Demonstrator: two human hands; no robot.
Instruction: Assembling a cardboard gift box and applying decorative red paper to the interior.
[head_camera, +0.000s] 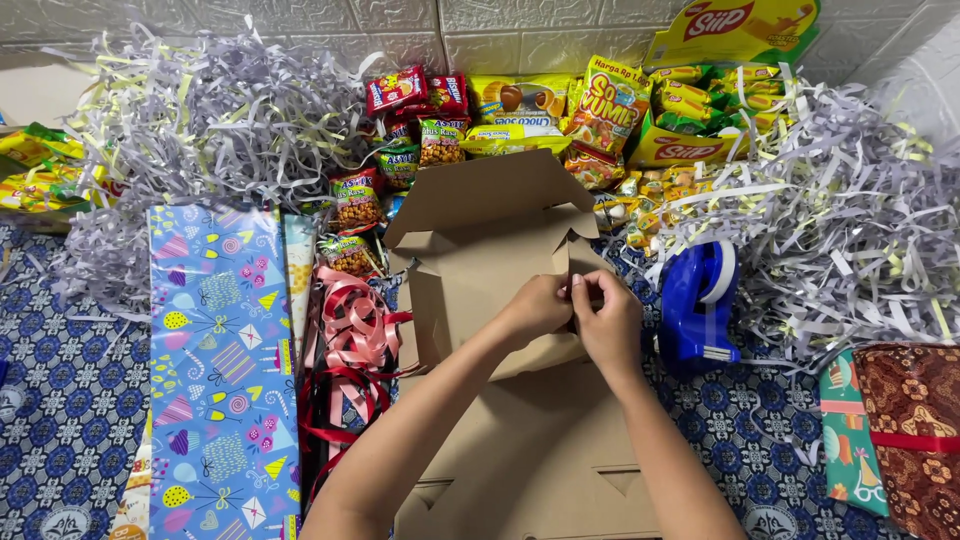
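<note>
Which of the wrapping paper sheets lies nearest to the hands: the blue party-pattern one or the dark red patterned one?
The blue party-pattern sheet, left of the cardboard box, lies nearer; the dark red sheet sits at the far right edge.

From my seat I see shredded paper (190, 110) heaped left and right, snack packets (520, 110) along the back wall, a blue party-print gift wrap sheet (220, 380) beside tangled pink and red ribbon (350, 350), a blue tape dispenser (697, 305), and wrapped parcels (900, 430) at right.
</note>
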